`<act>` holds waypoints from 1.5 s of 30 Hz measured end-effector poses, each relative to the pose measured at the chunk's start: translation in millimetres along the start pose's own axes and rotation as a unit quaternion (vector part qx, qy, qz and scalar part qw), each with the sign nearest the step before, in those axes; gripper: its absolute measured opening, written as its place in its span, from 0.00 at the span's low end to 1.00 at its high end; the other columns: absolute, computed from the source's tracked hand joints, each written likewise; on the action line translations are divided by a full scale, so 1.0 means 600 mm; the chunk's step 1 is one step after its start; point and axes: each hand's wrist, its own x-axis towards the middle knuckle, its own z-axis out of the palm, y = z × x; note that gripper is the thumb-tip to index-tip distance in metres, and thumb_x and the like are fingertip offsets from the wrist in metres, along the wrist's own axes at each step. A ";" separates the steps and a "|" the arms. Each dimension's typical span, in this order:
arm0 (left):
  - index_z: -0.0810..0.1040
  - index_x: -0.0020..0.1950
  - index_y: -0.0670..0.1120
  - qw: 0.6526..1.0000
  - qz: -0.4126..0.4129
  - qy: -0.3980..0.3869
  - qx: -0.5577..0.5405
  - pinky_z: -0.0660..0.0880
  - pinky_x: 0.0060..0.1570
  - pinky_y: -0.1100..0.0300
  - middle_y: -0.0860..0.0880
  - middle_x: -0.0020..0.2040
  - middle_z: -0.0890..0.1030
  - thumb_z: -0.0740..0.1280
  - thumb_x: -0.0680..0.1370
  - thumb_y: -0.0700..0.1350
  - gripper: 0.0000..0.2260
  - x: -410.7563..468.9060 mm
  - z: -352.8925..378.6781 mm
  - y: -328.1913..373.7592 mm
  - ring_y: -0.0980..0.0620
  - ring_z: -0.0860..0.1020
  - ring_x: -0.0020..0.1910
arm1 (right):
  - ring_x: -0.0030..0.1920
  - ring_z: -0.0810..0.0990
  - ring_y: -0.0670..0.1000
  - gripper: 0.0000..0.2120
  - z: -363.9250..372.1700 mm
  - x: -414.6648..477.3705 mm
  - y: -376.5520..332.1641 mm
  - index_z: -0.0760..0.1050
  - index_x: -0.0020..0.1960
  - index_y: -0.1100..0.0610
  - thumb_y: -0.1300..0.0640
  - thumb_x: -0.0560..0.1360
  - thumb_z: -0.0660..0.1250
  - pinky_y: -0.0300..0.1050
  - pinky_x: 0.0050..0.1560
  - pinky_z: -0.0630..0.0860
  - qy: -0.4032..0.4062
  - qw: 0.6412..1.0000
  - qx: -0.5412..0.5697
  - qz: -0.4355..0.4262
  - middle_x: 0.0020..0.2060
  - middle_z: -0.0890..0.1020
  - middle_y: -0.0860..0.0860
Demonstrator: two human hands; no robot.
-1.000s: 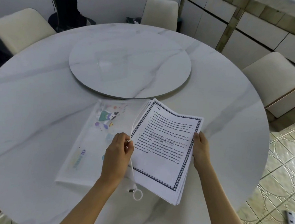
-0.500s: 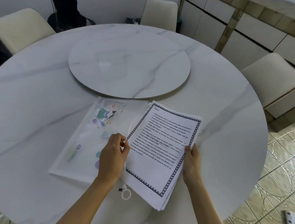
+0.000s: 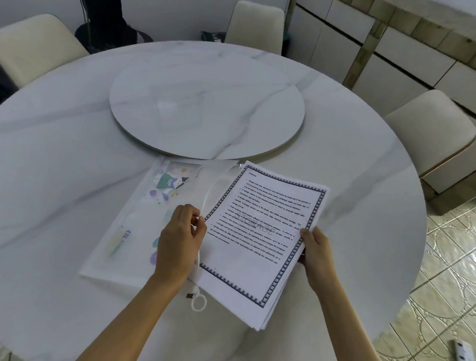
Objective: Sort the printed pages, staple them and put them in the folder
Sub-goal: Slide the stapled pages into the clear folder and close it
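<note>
The step in hand looks like the last one: loading the pages into the folder. The left hand [image 3: 179, 241] pinches the loose upper lip of the translucent zip folder [image 3: 130, 229] between thumb and fingers [image 3: 190, 216], lifting it off the layer below. The right hand [image 3: 315, 250] grips the stack of printed pages [image 3: 258, 239] by its right edge, thumb on the top sheet and the other fingers hidden beneath.

The stack's left edge lies just beside the left fingers, at the folder's mouth, while most of it is still outside, reaching across to the right fingers. The rest of the folder lies flat on the desk [image 3: 61, 166], to the left of the left fingers.

Whether the pages are stapled I cannot tell; no stapler is in view.

The next move, as I judge it, calls for keeping the lip raised and sliding the stack leftward, squared so that no corner catches.

Counted:
- one folder
- one ring zipper pull [image 3: 198, 302], just nearer than the left fingers
- one stack, its sheets too many to count
- one turntable [image 3: 205, 106], well beyond both hands
- three chairs plainly seen
</note>
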 end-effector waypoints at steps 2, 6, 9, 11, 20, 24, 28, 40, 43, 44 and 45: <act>0.74 0.46 0.39 1.000 0.004 -0.008 -0.005 0.68 0.34 0.69 0.46 0.41 0.77 0.67 0.75 0.37 0.03 -0.004 0.003 -0.002 0.52 0.74 0.33 | 0.45 0.82 0.55 0.12 0.004 -0.004 0.006 0.73 0.58 0.58 0.58 0.81 0.54 0.50 0.41 0.81 -0.019 0.998 0.061 0.030 0.47 0.83 0.55; 0.74 0.47 0.39 1.000 0.002 -0.012 -0.008 0.72 0.34 0.63 0.45 0.42 0.77 0.66 0.75 0.37 0.03 -0.013 0.005 -0.008 0.51 0.74 0.33 | 0.44 0.80 0.57 0.10 0.024 -0.019 0.019 0.73 0.57 0.53 0.57 0.81 0.54 0.51 0.40 0.80 -0.067 0.990 0.098 0.071 0.47 0.83 0.53; 0.74 0.46 0.38 1.000 0.011 -0.003 -0.004 0.73 0.34 0.63 0.45 0.42 0.76 0.66 0.75 0.37 0.03 -0.016 0.002 -0.008 0.50 0.74 0.33 | 0.44 0.82 0.54 0.11 0.035 -0.025 0.020 0.71 0.59 0.52 0.61 0.81 0.53 0.50 0.38 0.80 -0.039 0.998 0.047 0.036 0.47 0.82 0.51; 0.74 0.46 0.38 1.000 0.015 0.005 -0.002 0.70 0.35 0.68 0.45 0.42 0.76 0.66 0.75 0.36 0.03 -0.018 -0.003 -0.006 0.52 0.74 0.33 | 0.49 0.81 0.55 0.11 0.037 -0.025 0.014 0.71 0.57 0.52 0.63 0.80 0.53 0.55 0.47 0.80 0.009 1.000 0.007 -0.018 0.48 0.81 0.51; 0.75 0.43 0.39 0.996 0.077 0.006 0.043 0.71 0.31 0.70 0.45 0.40 0.76 0.69 0.73 0.35 0.03 -0.023 -0.013 0.001 0.54 0.72 0.28 | 0.53 0.73 0.69 0.11 0.026 -0.028 -0.030 0.71 0.47 0.51 0.63 0.80 0.54 0.66 0.54 0.73 0.064 0.991 -0.035 -0.109 0.51 0.77 0.66; 0.74 0.41 0.39 0.995 0.084 0.018 0.054 0.67 0.26 0.70 0.45 0.38 0.75 0.69 0.71 0.33 0.05 -0.028 -0.013 0.003 0.54 0.72 0.25 | 0.54 0.78 0.65 0.15 0.011 -0.043 -0.021 0.73 0.52 0.45 0.63 0.80 0.54 0.64 0.54 0.76 0.022 0.996 0.041 -0.071 0.52 0.80 0.60; 0.75 0.41 0.38 0.994 0.085 0.040 0.056 0.66 0.26 0.70 0.43 0.38 0.76 0.70 0.70 0.32 0.06 -0.027 -0.008 0.008 0.52 0.73 0.24 | 0.54 0.81 0.55 0.15 -0.006 -0.054 -0.010 0.71 0.62 0.57 0.65 0.80 0.53 0.52 0.53 0.79 -0.014 0.994 0.100 -0.034 0.54 0.81 0.52; 0.75 0.41 0.37 0.996 0.069 0.041 0.048 0.65 0.28 0.71 0.43 0.38 0.77 0.71 0.70 0.33 0.06 -0.029 0.000 0.023 0.51 0.74 0.25 | 0.39 0.84 0.51 0.14 -0.048 -0.032 -0.014 0.75 0.51 0.56 0.67 0.78 0.52 0.47 0.39 0.82 -0.049 0.987 0.149 0.032 0.47 0.82 0.54; 0.75 0.41 0.38 0.996 0.062 0.036 0.045 0.63 0.30 0.75 0.43 0.38 0.76 0.71 0.70 0.33 0.05 -0.028 0.002 0.029 0.55 0.70 0.26 | 0.39 0.84 0.53 0.13 -0.060 -0.024 -0.014 0.75 0.52 0.57 0.67 0.78 0.53 0.49 0.38 0.82 -0.047 0.985 0.158 0.047 0.47 0.82 0.56; 0.75 0.41 0.38 0.997 0.060 0.036 0.043 0.63 0.30 0.76 0.43 0.38 0.76 0.71 0.70 0.34 0.05 -0.028 0.003 0.030 0.56 0.69 0.26 | 0.38 0.84 0.54 0.13 -0.065 -0.021 -0.014 0.75 0.52 0.57 0.67 0.78 0.53 0.49 0.37 0.82 -0.045 0.985 0.158 0.053 0.46 0.83 0.56; 0.75 0.41 0.38 0.997 0.058 0.037 0.042 0.63 0.30 0.75 0.43 0.38 0.76 0.71 0.71 0.34 0.05 -0.028 0.003 0.031 0.56 0.68 0.27 | 0.37 0.84 0.54 0.13 -0.071 -0.019 -0.014 0.75 0.51 0.57 0.67 0.78 0.53 0.49 0.35 0.82 -0.042 0.985 0.158 0.059 0.44 0.83 0.56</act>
